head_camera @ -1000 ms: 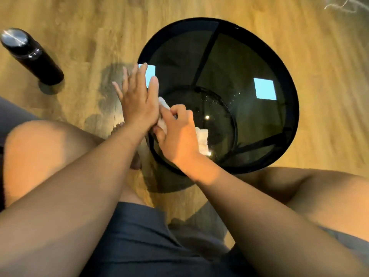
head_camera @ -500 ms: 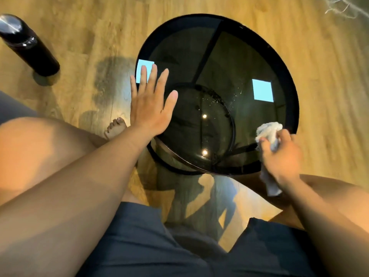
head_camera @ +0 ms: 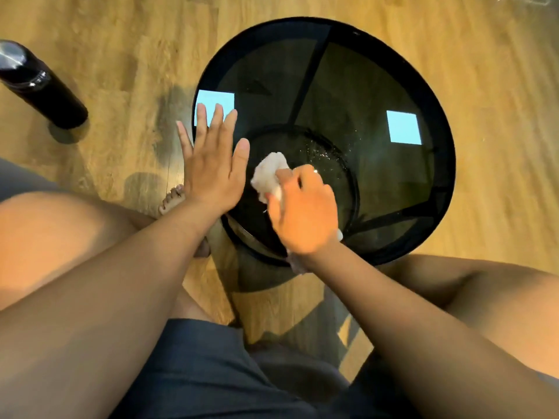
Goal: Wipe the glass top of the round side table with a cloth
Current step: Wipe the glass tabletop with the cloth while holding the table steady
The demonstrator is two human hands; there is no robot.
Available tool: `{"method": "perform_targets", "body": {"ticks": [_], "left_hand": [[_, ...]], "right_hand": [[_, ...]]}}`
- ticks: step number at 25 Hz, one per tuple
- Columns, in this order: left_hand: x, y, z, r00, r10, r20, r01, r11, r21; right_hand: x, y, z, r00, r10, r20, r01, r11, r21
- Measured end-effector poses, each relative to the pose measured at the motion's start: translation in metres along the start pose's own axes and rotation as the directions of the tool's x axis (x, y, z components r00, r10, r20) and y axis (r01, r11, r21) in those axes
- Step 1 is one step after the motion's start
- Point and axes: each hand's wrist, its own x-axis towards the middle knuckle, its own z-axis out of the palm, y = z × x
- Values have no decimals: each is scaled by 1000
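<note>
Right hand bunched round crumpled white cloth near 8 o'clock of round smoked-glass tabletop. Left hand flat, fingers spread, at 9. Capped black cylindrical bottle on floor, contents unseen.

A home living space, seen from a seat.
Wood-plank floor beyond the hands; round glass side table under them.
</note>
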Motion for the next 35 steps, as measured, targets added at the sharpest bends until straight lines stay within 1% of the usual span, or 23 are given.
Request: {"method": "perform_targets", "body": {"ticks": [1, 2, 3, 4, 5, 6, 8, 9, 11, 14, 16, 18, 20, 21, 22, 24, 26, 28, 29, 30, 32, 34, 35], "left_hand": [[0, 1, 0, 1000, 22, 11, -22, 999, 43], [0, 1, 1, 999, 29, 20, -30, 998, 63], [1, 0, 0, 999, 26, 26, -28, 997, 67], [2, 0, 0, 999, 21, 34, -23, 998, 60], [3, -1, 0, 999, 16, 43, -18, 999, 47], [4, -1, 0, 999, 10, 48, -12, 999, 34], [3, -2, 0, 999, 7, 46, -8, 1000, 19], [3, -3, 1, 999, 8, 41, -9, 1000, 12], [4, -4, 2, 1000, 3, 26, -3, 1000, -7], [2, -2, 0, 1000, -9, 15, 10, 996, -90], [1, -3, -4, 1000, -4, 12, 6, 984, -175], [-1, -4, -9, 999, 31, 29, -26, 984, -174], [-11, 5, -11, 989, 130, 76, -130, 992, -2], [-16, 10, -10, 976, 179, 123, -191, 977, 96], [-20, 15, -8, 964, 205, 170, -233, 958, 165], [-23, 18, -6, 959, 195, 207, -241, 943, 230], [-21, 17, -5, 964, 174, 201, -221, 945, 240], [-19, 15, -3, 970, 167, 175, -206, 949, 237], [-20, 14, -1, 972, 166, 164, -202, 951, 233], [-21, 13, 0, 973, 168, 160, -202, 954, 223], [-19, 11, 2, 976, 165, 145, -190, 965, 181], [-18, 10, 1, 980, 162, 114, -173, 980, 98], [-19, 11, 0, 982, 164, 93, -169, 984, 53]], "right_hand": [[-5, 35, -9, 998, 63, 5, -63, 997, -53], [-9, 76, -19, 983, 186, -4, -185, 978, -94], [-12, 117, -30, 943, 333, -14, -332, 937, -109], [-13, 154, -41, 883, 470, -9, -468, 877, -111], [-14, 183, -52, 824, 567, -6, -564, 818, -109], [-12, 201, -58, 781, 624, -4, -621, 777, -104], [-5, 199, -55, 735, 677, -11, -676, 732, -81], [-2, 181, -51, 733, 680, -30, -680, 731, -55], [2, 131, -35, 789, 611, -69, -614, 789, -31], [8, 21, -4, 924, 381, -37, -381, 924, 27], [11, -46, 13, 972, 228, -55, -223, 971, 86], [13, -63, 15, 992, 118, -44, -111, 984, 138], [8, -25, 5, 1000, -6, -4, 7, 996, 84], [5, 3, -2, 1000, -8, 4, 7, 999, 32], [2, 36, -10, 998, 60, -9, -60, 998, -19], [-4, 114, -25, 958, 285, -41, -288, 953, -97], [-8, 188, -47, 866, 499, -32, -498, 857, -133], [-7, 223, -62, 775, 632, -14, -628, 768, -124], [-5, 220, -60, 757, 654, -12, -650, 750, -123], [-4, 204, -55, 759, 651, -15, -648, 752, -118], [-3, 152, -41, 814, 580, -32, -580, 807, -114], [-10, 91, -26, 882, 471, -26, -471, 876, -104], [-13, 60, -20, 911, 411, -16, -412, 909, -63]]}}
